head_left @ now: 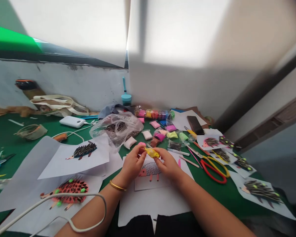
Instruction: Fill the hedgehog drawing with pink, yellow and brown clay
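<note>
Evidently, the left hand point(134, 162) and right hand point(169, 165) share the yellow clay packet point(152, 152) just below the frame's centre, each grip pinching one end, probably for steadiness; the hedgehog drawing point(151, 169) lies beneath, the scissors point(214, 171) centre-right, seemingly within reach.

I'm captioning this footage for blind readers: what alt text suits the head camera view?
A person's left hand and right hand hold a small yellow packet above a drawing of a hedgehog. Around them on a green table lie colorful packets, red-and-yellow scissors and more hedgehog pictures.
</note>
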`<state>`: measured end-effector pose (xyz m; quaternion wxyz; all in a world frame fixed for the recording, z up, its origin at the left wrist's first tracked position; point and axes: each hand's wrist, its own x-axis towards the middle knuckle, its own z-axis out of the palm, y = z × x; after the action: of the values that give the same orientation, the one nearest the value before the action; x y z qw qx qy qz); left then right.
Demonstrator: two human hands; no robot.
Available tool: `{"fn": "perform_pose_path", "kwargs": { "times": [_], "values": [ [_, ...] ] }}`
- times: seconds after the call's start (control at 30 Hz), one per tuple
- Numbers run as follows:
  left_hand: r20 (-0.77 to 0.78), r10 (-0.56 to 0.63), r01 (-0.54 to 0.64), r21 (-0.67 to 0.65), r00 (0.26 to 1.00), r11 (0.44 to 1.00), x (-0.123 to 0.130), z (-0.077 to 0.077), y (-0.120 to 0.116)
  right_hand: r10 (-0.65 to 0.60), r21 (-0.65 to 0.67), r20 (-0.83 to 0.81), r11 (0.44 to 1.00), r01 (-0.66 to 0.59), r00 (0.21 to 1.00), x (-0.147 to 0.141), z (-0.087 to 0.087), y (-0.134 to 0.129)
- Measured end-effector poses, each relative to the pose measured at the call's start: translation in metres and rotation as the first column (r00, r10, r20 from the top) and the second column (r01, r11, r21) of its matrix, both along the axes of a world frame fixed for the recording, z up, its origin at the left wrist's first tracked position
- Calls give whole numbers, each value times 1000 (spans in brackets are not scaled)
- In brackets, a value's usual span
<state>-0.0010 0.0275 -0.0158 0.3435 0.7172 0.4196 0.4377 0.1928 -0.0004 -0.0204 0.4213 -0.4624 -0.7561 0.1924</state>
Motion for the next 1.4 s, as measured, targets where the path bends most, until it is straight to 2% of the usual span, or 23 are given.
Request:
{"fn": "perform_pose_path", "kwargs": {
  "times": [0.27,0.43,0.53,0.7,0.97,1.13,1.4],
  "values": [
    [43,-11,9,65,999,998,2,-5,1,8,56,54,998,-11,998,1,6,1],
    [15,-1,-2,228,1000,974,1,4,1,-49,92,79,995,41,996,0,3,1],
    [-18,-7,11,252,1000,968,1,8,0,-70,107,86,992,61,994,-1,1,1],
    [25,19,-24,215,999,976,1,5,-1,-82,142,131,988,63,988,-1,0,2],
    [60,-22,12,166,998,986,2,3,1,-79,200,195,979,39,978,-1,1,1],
    [127,-6,1,40,992,999,4,6,2,-58,170,260,985,14,964,-2,-2,1],
    [241,-46,58,-43,969,997,9,10,0,-101,217,181,974,61,978,0,0,3]
  ]
}}
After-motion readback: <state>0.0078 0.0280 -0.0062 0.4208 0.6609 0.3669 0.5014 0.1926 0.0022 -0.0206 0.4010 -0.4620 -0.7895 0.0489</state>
